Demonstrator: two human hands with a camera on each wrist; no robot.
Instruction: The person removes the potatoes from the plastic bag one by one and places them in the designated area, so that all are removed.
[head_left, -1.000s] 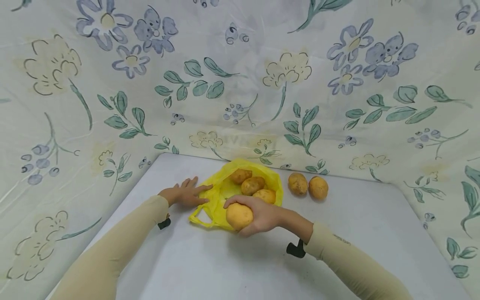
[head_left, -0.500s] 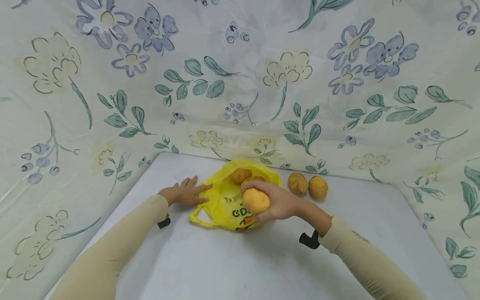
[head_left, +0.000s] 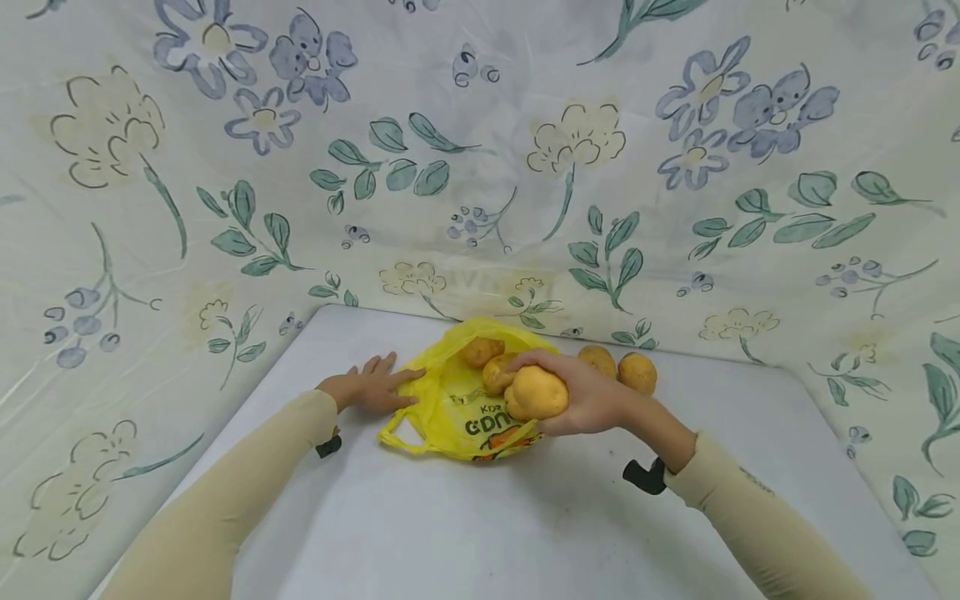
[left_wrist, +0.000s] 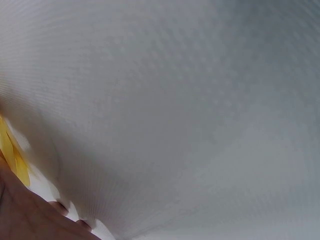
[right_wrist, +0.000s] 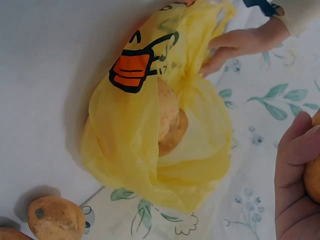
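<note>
Over the yellow bag [head_left: 457, 400], right hand [head_left: 588, 396] grips a potato [head_left: 536, 393]

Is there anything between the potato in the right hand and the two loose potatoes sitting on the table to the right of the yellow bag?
Nothing visible. The right hand grips the potato over the right edge of the yellow bag. The two loose potatoes lie just beyond the hand, with only bare table around them.

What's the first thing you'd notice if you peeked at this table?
The bright yellow bag in the middle of the white table, with potatoes inside. The right hand holds a potato just above it, while the left hand rests flat on the bag's edge. Two more potatoes lie behind, by the flowery cloth.
</note>
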